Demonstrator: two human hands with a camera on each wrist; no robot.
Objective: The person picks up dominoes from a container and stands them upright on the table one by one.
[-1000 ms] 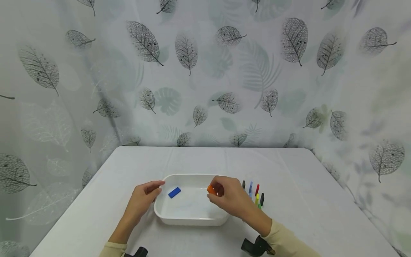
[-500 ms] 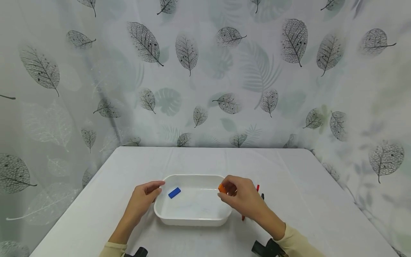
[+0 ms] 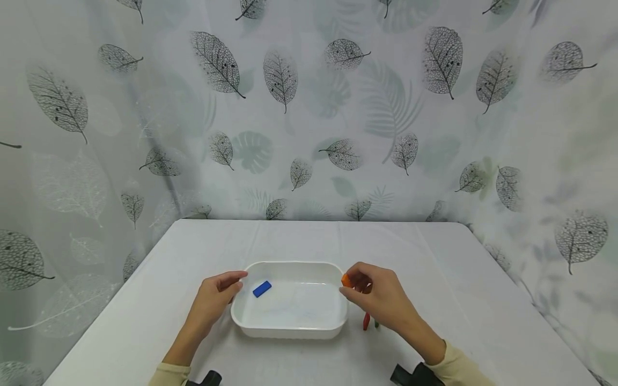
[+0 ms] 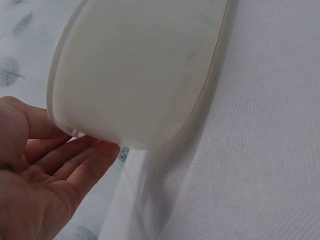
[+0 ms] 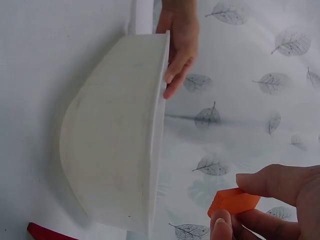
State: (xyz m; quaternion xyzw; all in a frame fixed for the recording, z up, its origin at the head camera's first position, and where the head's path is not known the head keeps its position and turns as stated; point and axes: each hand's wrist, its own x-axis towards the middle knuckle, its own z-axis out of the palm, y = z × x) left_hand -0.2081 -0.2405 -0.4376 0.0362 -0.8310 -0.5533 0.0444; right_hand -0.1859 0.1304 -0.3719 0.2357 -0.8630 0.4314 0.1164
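A white tray (image 3: 289,332) with a raised rim stands on the table. My left hand (image 3: 218,292) pinches its left rim, and in the left wrist view the fingers (image 4: 82,167) press against the outer wall from below. Inside the tray, toward the left, lies a blue block (image 3: 262,289). Over the tray's right rim, my right hand (image 3: 379,295) holds an orange block (image 3: 346,280). The right wrist view shows this small, flat-sided block between the thumb (image 5: 267,182) and fingers, raised beside the tray's end.
Right of the tray, a slim red piece (image 3: 366,321) and a small dark green one (image 3: 376,324) show below my right hand, which hides others. A white cloth covers the table (image 3: 434,257). A leaf-printed curtain (image 3: 309,134) hangs behind and at both sides.
My right hand has moved right with the orange block, from over the tray's inside to its right rim, now covering most of the coloured pieces. The left hand and blue block stayed put.
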